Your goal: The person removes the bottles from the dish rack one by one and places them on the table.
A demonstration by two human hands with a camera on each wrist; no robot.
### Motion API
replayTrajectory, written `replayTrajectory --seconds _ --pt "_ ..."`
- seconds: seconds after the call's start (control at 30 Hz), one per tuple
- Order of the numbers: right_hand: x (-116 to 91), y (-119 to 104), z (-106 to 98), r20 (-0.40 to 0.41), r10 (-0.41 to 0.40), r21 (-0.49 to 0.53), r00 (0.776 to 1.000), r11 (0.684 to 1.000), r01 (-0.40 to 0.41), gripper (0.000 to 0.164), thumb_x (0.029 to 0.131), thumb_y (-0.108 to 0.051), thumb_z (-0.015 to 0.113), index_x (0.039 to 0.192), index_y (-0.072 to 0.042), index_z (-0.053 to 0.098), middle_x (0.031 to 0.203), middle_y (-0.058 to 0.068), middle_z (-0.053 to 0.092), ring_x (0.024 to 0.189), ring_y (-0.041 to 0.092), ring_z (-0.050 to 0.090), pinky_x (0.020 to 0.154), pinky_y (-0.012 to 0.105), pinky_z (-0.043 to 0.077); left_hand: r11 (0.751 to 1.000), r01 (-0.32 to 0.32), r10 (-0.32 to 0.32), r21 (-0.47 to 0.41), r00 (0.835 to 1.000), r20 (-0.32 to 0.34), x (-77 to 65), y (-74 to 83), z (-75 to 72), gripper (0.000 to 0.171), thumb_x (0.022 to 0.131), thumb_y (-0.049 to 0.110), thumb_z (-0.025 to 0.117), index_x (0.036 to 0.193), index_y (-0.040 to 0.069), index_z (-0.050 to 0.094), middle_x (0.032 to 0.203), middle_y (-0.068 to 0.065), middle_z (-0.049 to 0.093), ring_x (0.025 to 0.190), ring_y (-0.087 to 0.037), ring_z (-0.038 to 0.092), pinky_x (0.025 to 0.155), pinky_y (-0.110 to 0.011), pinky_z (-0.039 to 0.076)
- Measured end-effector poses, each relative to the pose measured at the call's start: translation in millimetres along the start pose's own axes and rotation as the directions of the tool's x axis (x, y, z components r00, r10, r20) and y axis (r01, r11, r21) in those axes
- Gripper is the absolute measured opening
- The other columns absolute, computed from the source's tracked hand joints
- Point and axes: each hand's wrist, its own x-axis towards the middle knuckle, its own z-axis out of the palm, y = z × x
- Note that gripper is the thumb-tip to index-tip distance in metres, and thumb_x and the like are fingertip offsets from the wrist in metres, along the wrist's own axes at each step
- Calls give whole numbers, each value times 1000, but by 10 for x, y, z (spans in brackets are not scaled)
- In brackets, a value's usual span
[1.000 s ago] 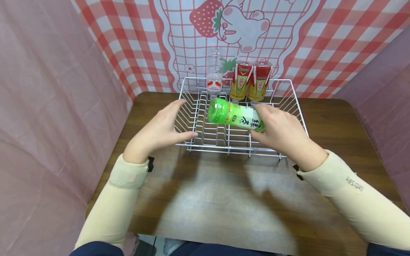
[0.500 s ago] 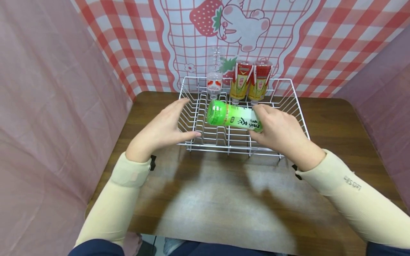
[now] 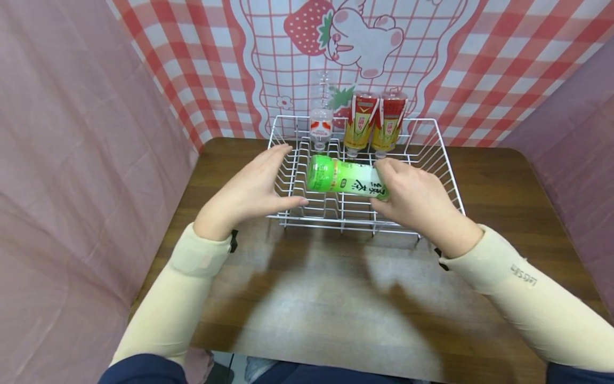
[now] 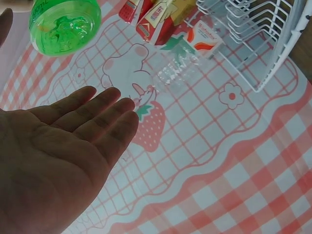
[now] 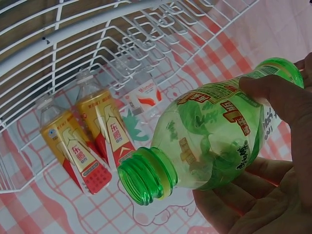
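Note:
My right hand [image 3: 417, 194] grips a green plastic tea bottle [image 3: 347, 178] lying sideways above the white wire rack [image 3: 342, 220]. The bottle's base points left; the right wrist view shows its open, capless threaded neck [image 5: 146, 178]. Beside the base, my left hand [image 3: 249, 186] is held with spread, straight fingers, apart from the bottle. In the left wrist view its palm [image 4: 63, 161] holds nothing. Along the rack's back, a clear bottle [image 3: 321, 125] and two red-and-yellow bottles [image 3: 360, 122] [image 3: 389, 122] stand neck down.
The rack stands on a brown wooden table [image 3: 312, 298], close to a red-and-white checked cloth [image 3: 211, 58] behind it. Pink curtains [image 3: 72, 160] hang on the left, with mauve cloth [image 3: 571, 106] on the right.
My left hand has shifted a little to the right. The green bottle and my right hand have moved slightly left, and the bottle's base has dropped a little.

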Motion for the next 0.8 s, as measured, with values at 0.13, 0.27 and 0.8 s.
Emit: replayTrajectory --seconds 0.13,0.27,0.8 --pt "0 -16 6 -4 -8 -6 1000 1000 8 47 74 -23 82 106 0 56 88 9 58 62 26 54 43 43 47 1000 -10 10 30 1000 10 30 54 -10 108 81 53 82 155 -6 29 158 -22 33 148 -31 27 121 -35 17" --pt "-3 -33 9 -1 -19 -11 1000 1000 19 46 75 -23 82 105 0 56 91 10 60 62 24 54 43 42 47 999 -25 25 46 1000 3 62 107 -13 108 80 55 82 154 -5 32 157 -21 36 146 -30 29 120 -36 20" --pt "19 -108 24 -4 -56 -39 998 998 56 45 76 -23 82 104 2 56 89 11 59 59 23 53 42 39 46 980 -89 83 178 996 41 221 314 0 107 79 60 80 153 -5 36 157 -22 36 147 -33 28 121 -39 19"
